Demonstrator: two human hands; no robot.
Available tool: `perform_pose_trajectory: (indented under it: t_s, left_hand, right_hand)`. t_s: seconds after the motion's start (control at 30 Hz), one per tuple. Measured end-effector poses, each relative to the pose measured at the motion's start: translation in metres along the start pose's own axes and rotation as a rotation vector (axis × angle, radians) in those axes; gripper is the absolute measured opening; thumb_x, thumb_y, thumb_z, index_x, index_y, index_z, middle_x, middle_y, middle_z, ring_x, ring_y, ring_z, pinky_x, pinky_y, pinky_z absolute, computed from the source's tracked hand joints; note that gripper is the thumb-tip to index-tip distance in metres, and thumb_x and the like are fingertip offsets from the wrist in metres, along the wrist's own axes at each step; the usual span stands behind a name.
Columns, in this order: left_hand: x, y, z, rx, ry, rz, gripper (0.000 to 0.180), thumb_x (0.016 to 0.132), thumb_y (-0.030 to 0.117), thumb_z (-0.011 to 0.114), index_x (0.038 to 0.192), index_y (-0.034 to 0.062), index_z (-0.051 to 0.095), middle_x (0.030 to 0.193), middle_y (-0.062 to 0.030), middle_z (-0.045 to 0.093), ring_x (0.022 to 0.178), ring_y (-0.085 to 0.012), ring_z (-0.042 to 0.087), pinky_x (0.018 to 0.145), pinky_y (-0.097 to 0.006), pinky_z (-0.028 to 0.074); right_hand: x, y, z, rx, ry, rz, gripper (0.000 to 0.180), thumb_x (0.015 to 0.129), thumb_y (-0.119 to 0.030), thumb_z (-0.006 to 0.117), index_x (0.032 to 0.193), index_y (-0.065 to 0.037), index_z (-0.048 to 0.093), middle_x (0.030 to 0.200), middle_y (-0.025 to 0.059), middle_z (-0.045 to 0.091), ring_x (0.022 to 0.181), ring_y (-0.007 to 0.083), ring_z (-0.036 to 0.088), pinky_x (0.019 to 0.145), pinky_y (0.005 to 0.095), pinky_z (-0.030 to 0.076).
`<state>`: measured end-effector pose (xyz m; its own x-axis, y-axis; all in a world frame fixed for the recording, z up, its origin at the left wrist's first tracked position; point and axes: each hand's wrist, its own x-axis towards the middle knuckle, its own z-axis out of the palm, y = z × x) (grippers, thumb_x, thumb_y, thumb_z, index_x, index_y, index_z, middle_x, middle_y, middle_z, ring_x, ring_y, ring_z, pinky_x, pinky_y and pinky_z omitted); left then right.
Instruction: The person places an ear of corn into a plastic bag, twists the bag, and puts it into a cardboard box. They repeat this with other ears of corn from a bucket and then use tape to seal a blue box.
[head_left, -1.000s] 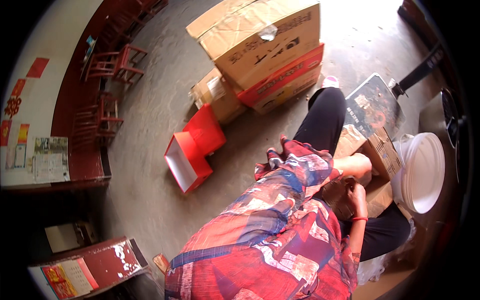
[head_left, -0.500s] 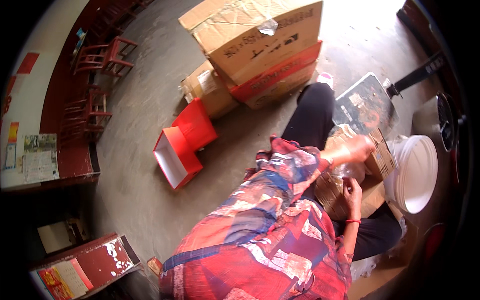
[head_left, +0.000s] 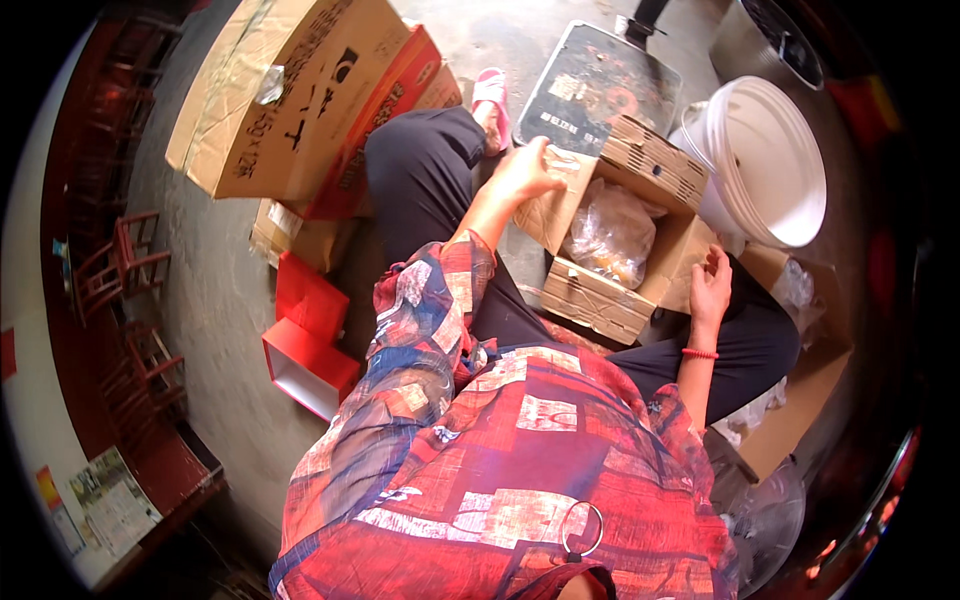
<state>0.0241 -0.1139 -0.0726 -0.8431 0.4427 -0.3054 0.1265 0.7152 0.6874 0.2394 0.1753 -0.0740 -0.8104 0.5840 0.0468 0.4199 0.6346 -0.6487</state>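
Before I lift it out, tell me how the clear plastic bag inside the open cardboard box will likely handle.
The clear plastic bag is probably floppy, given its crumpled film. It may be slippery, since that film looks glossy. Something orange shows through, so it probably carries some weight.

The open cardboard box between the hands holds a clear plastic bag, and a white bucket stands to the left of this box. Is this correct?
Left is wrong: in the head view, the white bucket stands right of the open cardboard box, which does hold a clear plastic bag.
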Motion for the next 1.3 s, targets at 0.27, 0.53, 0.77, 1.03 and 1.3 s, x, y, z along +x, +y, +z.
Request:
perform_pose_trajectory:
  t_s: [0.27, 0.53, 0.77, 1.03, 1.3]
  left_hand:
    - [0.006, 0.000, -0.006, -0.207, 0.053, 0.037, 0.050, 0.069, 0.025, 0.075, 0.108, -0.0025, 0.058, 0.074, -0.0035, 0.065, 0.064, -0.0071, 0.059, 0.056, -0.023, 0.048]
    - [-0.008, 0.043, -0.027, -0.491, -0.257, -0.096, 0.062, 0.065, 0.034, 0.079, 0.111, -0.0012, 0.058, 0.084, -0.0080, 0.065, 0.069, -0.0118, 0.062, 0.053, -0.024, 0.051]
    - [0.003, 0.021, -0.028, -0.523, -0.120, 0.068, 0.045, 0.067, 0.007, 0.064, 0.111, -0.0024, 0.058, 0.087, -0.0063, 0.064, 0.076, -0.0099, 0.059, 0.068, -0.022, 0.047]
    - [0.006, 0.007, -0.024, -0.234, -0.061, 0.113, 0.051, 0.065, 0.003, 0.062, 0.116, 0.0085, 0.058, 0.085, -0.0088, 0.062, 0.079, -0.0144, 0.059, 0.072, -0.026, 0.046]
    - [0.003, 0.013, -0.026, -0.134, 0.082, 0.076, 0.055, 0.063, 0.007, 0.069, 0.117, 0.0087, 0.058, 0.088, -0.0067, 0.061, 0.075, -0.0115, 0.056, 0.072, -0.025, 0.047]
  right_hand:
    - [0.004, 0.002, 0.003, -0.017, -0.032, 0.218, 0.060, 0.072, -0.013, 0.060, 0.129, -0.008, 0.040, 0.123, 0.0182, 0.051, 0.113, 0.0344, 0.049, 0.095, 0.0380, 0.039]
    - [0.007, -0.008, -0.009, 0.459, 0.053, 0.360, 0.049, 0.080, 0.000, 0.055, 0.126, 0.002, 0.039, 0.099, 0.0121, 0.062, 0.087, 0.0143, 0.058, 0.077, 0.0250, 0.046]
    - [0.009, 0.015, -0.005, 0.624, 0.064, 0.284, 0.038, 0.080, 0.003, 0.052, 0.117, 0.006, 0.045, 0.105, 0.0118, 0.061, 0.096, 0.0140, 0.058, 0.083, 0.0236, 0.043]
    - [0.011, 0.016, -0.001, 0.528, 0.091, 0.270, 0.042, 0.077, 0.005, 0.051, 0.118, 0.004, 0.045, 0.115, 0.0127, 0.057, 0.105, 0.0164, 0.055, 0.089, 0.0254, 0.041]
    - [0.014, 0.009, 0.000, 0.383, 0.104, 0.248, 0.046, 0.077, 0.004, 0.051, 0.122, 0.002, 0.044, 0.125, 0.0104, 0.053, 0.110, 0.0182, 0.054, 0.093, 0.0267, 0.040]
